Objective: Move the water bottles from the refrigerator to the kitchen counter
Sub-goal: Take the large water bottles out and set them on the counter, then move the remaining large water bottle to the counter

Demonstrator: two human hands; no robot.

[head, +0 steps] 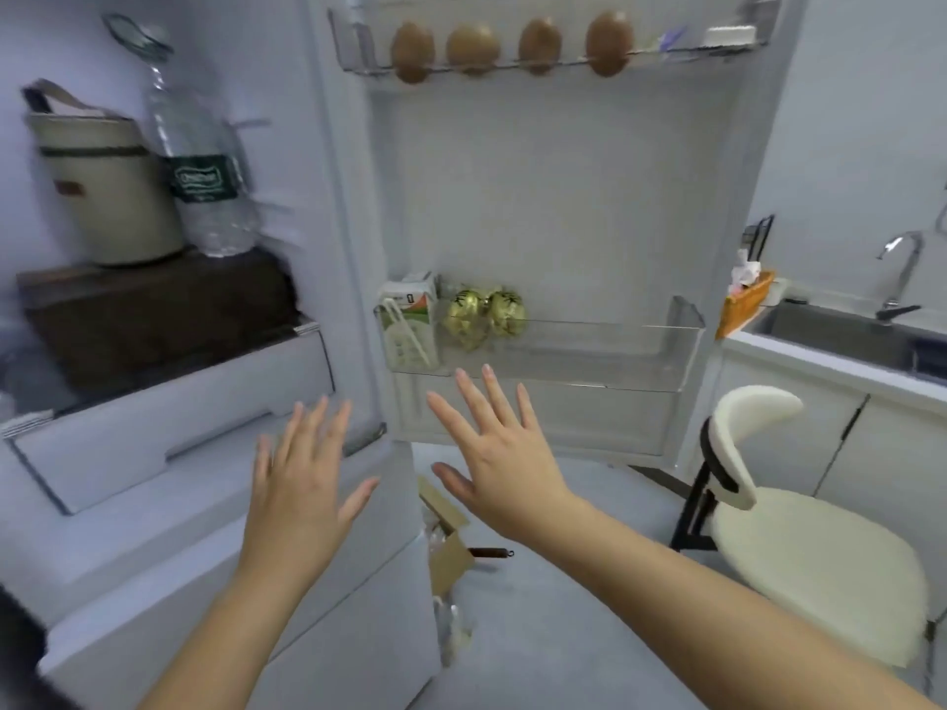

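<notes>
Directly ahead, a white refrigerator [333, 171] stands with its door [538, 187] swung wide to the right. Both of the person's bare hands reach forward at mid-height. They hold nothing and touch nothing. The left hand [302, 484] is flat with its fingers spread, in front of the refrigerator's lower front. The right hand [494, 453] is equally flat and spread, just below the door's lower bin [615, 351].

Inside the refrigerator, up and to the left, one clear water bottle [205, 166] with a dark green label stands upright on a dark brown box [153, 320]. It is just to the right of a beige lidded container [107, 192] with a carrying handle. The bottle is well apart from both hands.

In the door, four brown eggs [538, 46] sit in the top rack. The lower bin holds a small drink carton [410, 325] at its left end and two gold-wrapped items [484, 315] beside it (what they are cannot be told).

To the right of the door runs the white kitchen desk [799, 356], with a steel sink [830, 330], a curved faucet [902, 269] and an orange box [743, 304] at its near corner. A white chair [809, 566] stands in front of it.
</notes>
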